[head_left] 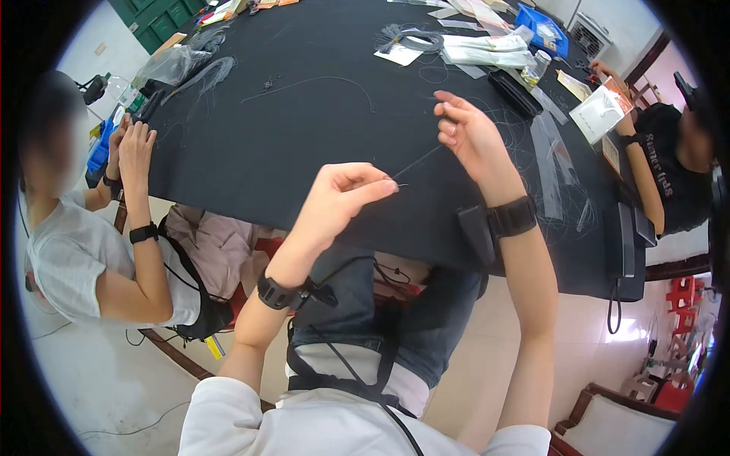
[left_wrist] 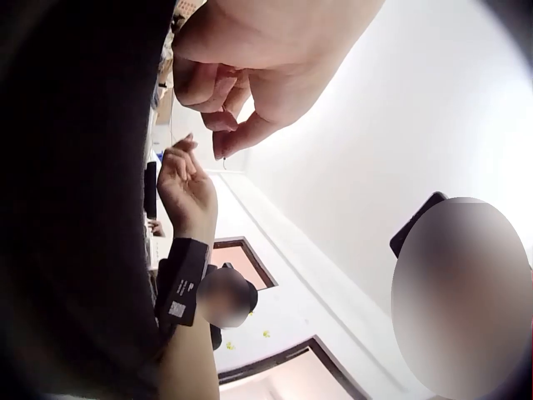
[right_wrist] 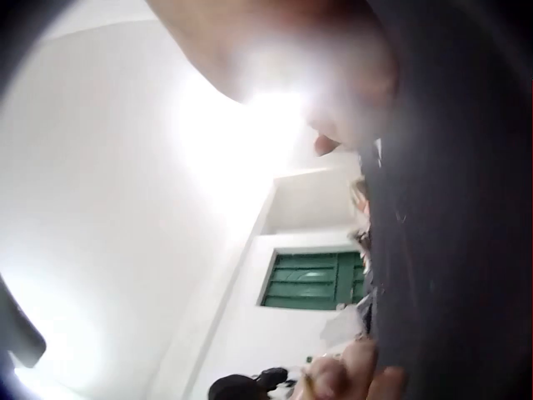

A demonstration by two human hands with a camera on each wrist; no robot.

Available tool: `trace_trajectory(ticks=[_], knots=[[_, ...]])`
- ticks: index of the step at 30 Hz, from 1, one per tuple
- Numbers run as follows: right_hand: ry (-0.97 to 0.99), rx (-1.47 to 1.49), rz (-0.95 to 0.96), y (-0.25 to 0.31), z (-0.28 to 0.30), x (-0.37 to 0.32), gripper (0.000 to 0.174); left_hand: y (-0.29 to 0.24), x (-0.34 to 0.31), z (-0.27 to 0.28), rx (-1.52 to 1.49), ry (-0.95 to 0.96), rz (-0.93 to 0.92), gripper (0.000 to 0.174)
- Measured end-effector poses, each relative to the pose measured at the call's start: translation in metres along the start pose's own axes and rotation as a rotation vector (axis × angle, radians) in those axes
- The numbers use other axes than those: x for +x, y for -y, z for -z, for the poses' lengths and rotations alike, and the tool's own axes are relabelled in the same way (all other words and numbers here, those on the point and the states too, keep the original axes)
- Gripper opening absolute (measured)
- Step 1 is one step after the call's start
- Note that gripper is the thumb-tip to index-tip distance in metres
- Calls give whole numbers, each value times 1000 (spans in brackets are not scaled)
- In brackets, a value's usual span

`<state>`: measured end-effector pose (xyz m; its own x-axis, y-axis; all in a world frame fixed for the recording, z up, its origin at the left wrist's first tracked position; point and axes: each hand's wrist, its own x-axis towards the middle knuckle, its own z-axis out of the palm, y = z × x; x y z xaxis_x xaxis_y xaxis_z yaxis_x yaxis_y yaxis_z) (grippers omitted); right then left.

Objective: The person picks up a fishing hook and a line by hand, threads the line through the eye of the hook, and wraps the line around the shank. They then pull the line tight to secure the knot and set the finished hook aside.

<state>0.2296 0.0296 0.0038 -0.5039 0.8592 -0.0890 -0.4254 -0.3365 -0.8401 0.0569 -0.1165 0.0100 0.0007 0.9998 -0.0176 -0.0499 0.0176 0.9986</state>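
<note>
In the head view my left hand [head_left: 338, 199] pinches a thin line [head_left: 418, 162] between thumb and index finger, with a short pale end poking out past the fingertips. The line runs taut up to the right, to my right hand [head_left: 475, 137], whose curled fingers hold its other part. Both hands are raised over the near part of the black table. In the left wrist view the left hand [left_wrist: 250, 75] shows its thumb and index tips together, a tiny hooked end below them. Glare blurs the right hand [right_wrist: 350, 92] in the right wrist view.
A long dark strand [head_left: 327, 78] lies on the black tablecloth [head_left: 228, 152]. Coiled line [head_left: 407, 38], white packets [head_left: 487, 52], a black case [head_left: 515, 94] and a blue tray [head_left: 541, 30] lie toward the back. Clear plastic strips [head_left: 551, 163] lie right. People sit at both sides.
</note>
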Motion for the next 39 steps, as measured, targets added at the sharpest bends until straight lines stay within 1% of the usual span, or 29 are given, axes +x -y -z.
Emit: trace_trajectory(ticks=[3,6,9,12,15,18,21,23,24,27,30,31,34,35,37,39], knots=[[-173,-63,155,4,5,3,28,2,-3,16,72,-30,-9,11],[-218,-47,106,5,8,5,28,1,-4,31,118,-62,-29,11],[-158,-81,28,4,5,3,23,3,-5,43,143,-93,-58,10],[-98,-65,68,-1,10,8,17,6,-5,54,209,-142,-51,11],[-172,-25,54,0,8,5,12,10,-9,57,246,-132,-94,12],[-206,-29,63,-2,8,6,15,17,-7,58,299,-145,-130,9],[-152,-189,122,-2,5,3,22,18,-6,57,287,-148,-107,8],[-31,-362,128,-1,1,1,27,14,-5,57,233,-151,-72,9],[36,-446,129,-1,-4,0,30,14,-4,56,218,-143,-100,9],[214,-664,21,3,-30,-14,33,15,2,49,220,-124,-172,8],[382,-685,-90,-3,-40,-21,32,15,2,45,246,-106,-211,6],[369,-677,-141,-4,-43,-25,29,14,1,45,248,-112,-194,4],[397,-685,-246,-10,-52,-29,26,18,-3,49,270,-105,-278,5],[406,-675,-255,-12,-55,-30,23,19,-4,49,273,-117,-310,5],[408,-686,-242,-15,-59,-32,21,19,-3,47,279,-135,-380,6],[389,-676,-213,-17,-60,-33,21,19,-3,46,340,-142,-499,9]])
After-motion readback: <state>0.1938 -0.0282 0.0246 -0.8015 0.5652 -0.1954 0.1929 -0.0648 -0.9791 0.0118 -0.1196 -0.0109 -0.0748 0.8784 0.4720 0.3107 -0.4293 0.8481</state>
